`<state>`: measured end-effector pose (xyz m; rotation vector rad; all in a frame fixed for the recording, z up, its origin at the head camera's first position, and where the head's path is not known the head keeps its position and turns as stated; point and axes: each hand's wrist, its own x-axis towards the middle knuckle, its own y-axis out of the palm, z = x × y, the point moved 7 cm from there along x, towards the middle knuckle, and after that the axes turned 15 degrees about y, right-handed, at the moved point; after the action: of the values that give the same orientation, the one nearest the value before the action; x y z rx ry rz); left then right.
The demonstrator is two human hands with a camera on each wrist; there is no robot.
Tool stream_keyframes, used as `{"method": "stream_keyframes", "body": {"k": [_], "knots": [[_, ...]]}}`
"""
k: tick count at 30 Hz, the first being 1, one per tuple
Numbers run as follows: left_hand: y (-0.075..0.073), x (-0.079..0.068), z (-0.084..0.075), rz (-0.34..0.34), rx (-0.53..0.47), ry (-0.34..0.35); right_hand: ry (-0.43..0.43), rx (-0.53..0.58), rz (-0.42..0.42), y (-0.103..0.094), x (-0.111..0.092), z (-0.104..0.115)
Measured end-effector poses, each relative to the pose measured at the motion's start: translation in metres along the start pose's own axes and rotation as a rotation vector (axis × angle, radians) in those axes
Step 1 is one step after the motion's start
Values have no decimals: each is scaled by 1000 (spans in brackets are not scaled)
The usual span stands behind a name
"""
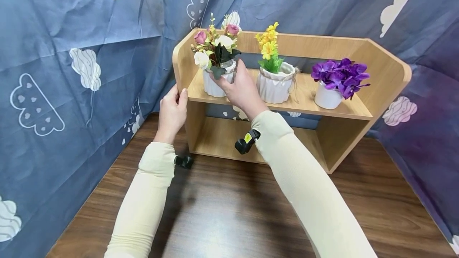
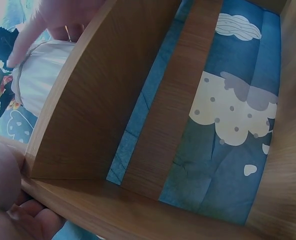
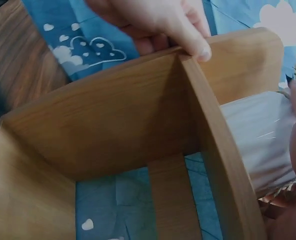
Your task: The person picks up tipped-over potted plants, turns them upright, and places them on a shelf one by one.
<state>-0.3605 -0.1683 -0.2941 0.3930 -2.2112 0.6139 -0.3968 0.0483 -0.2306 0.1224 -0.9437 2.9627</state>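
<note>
My right hand [image 1: 241,88] grips a ribbed white flowerpot [image 1: 210,86] at its rim, thumb on the near side. Pink and white artificial roses [image 1: 223,42] with dark leaves rise from that pot, which is at the left end of the upper board of a small wooden shelf [image 1: 322,47]. My left hand [image 1: 173,110] holds the front edge of the shelf's left side panel, its thumb at the corner of the upper board. In the right wrist view the pot [image 3: 260,140] appears beside this board, with my left thumb [image 3: 198,47] over the corner.
Another ribbed white pot [image 1: 274,88] with yellow flowers stands mid-board. At the right end is a smaller smooth pot [image 1: 327,98] with purple flowers. The shelf stands on a dark wood table [image 1: 215,206], and blue cloud-patterned cloth [image 1: 89,110] hangs behind and at both sides.
</note>
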Motion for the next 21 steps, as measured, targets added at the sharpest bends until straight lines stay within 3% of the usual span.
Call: {"method": "stream_keyframes", "body": {"k": [7,12,14,17,19,21], "knots": [[-7,1,1,-3,23,8,-99,-130,-58,-6,-31,-11],[-12,3,3,20,38,3,-339,-240,-111,-8,-70,-17],[-16,4,2,62,57,-5,-456,-287,-154,-9,-88,-20],[-21,4,-2,180,112,-38,-606,-343,-222,-16,-114,-26],[-28,1,-9,256,188,-59,-681,-372,-254,-24,-129,-32],[-38,-3,-22,266,301,-51,-735,-395,-285,-33,-141,-38]]}}
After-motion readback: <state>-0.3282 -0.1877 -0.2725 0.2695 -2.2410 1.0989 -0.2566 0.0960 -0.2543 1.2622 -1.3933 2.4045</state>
